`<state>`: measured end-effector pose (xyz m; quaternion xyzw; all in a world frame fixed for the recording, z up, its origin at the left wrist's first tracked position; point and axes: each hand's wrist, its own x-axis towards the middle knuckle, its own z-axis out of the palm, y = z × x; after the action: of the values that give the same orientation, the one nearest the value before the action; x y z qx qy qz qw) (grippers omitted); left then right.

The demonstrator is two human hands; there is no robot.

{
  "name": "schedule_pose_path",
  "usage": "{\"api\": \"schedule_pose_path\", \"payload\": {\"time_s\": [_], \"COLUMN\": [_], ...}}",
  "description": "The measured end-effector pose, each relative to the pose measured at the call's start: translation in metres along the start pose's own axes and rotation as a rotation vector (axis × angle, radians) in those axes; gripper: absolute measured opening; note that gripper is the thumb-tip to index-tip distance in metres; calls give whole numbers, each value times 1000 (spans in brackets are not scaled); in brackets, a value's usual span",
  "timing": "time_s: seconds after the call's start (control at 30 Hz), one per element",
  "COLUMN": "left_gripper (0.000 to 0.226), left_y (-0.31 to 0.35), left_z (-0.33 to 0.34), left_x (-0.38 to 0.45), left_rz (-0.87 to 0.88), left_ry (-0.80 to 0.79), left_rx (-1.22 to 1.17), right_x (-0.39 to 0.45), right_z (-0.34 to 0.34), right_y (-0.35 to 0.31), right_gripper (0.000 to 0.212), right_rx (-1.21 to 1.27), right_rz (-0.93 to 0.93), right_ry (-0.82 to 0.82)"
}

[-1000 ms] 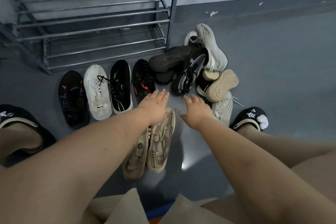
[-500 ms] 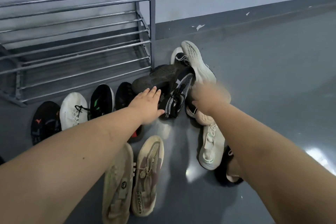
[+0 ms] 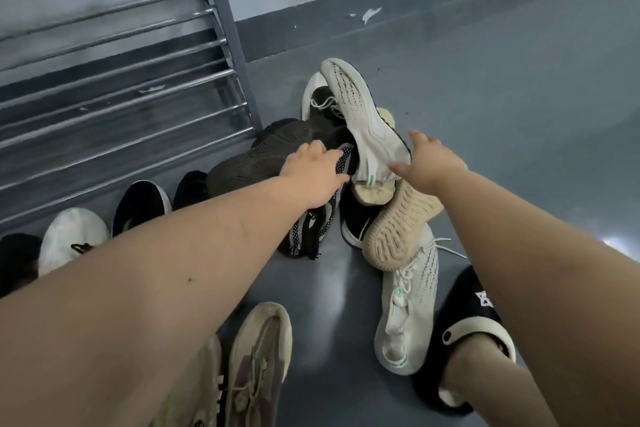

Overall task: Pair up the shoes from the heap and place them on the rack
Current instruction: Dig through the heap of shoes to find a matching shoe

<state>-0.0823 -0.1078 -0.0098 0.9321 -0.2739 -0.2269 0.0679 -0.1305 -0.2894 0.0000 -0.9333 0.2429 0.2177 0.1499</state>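
Your left hand (image 3: 313,177) lies flat, fingers straight, on the black-and-white mesh sneaker (image 3: 320,215) in the heap. Your right hand (image 3: 427,163), open with fingers spread, holds nothing, at the heel of the white knit sneaker (image 3: 360,114). That shoe's long axis runs away from you toward the wall. The grey metal-bar rack (image 3: 121,80), far left, shows no shoes.

Two hands (image 3: 317,177), one rack (image 3: 228,28), about fourteen shoes (image 3: 410,298), some hidden
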Motion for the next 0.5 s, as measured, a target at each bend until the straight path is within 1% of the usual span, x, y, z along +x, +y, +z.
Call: {"api": "schedule_pose_path", "payload": {"time_s": [0.13,0.23,0.27,0.33,0.4,0.43,0.5], "left_gripper": [49,39,33,25,25,26,24], "left_y": [11,23,29,38,42,41,37], "left_z": [14,26,30,34,31,28,22], "left_x": [28,41,42,41,37,34,23], "left_rz": [-45,-100,-118,-150,-168,-164,-140], "left_ry": [-60,-66,-50,3,58,79,104], "left_rx": [-83,-172,-225,-346,-456,-497,-579], "right_x": [23,35,37,39,37,33,24], "right_z": [12,17,17,17,19,20,24], "right_y": [-3,-6,-7,-8,-8,-7,-2], "right_gripper": [75,71,67,50,35,33,37], "right_rx": [110,192,202,222,281,330,512], "right_rz": [19,40,41,29,26,33,90], "right_ry": [-70,-35,-14,20,32,30,16]}}
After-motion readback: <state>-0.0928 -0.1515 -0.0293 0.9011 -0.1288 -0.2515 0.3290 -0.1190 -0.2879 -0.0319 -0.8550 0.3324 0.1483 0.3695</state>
